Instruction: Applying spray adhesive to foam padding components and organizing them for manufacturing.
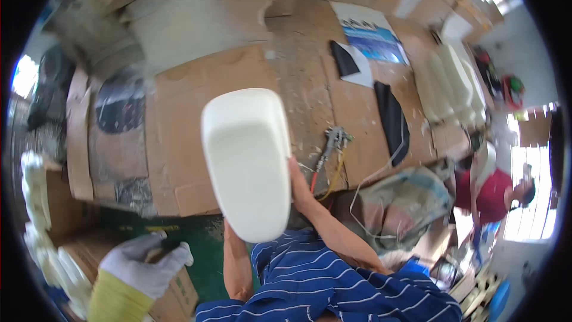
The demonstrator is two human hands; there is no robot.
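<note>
A white, smooth moulded foam seat cushion, long and rounded with a raised far end, is held up above the near side of the workbench. My right hand grips its right edge, fingers partly behind it. My left hand reaches up under the near left side; its fingers are hidden by the foam. Beneath and beyond the cushion lies flattened cardboard. Right of it on the bench rests a metal spray gun with a red and a yellow hose.
A co-worker's white-gloved hand is at lower left. Black material, a blue-and-white printed sheet and stacked foam cushions lie on the bench's right. A draped sack hangs at the near edge. A person in red stands far right.
</note>
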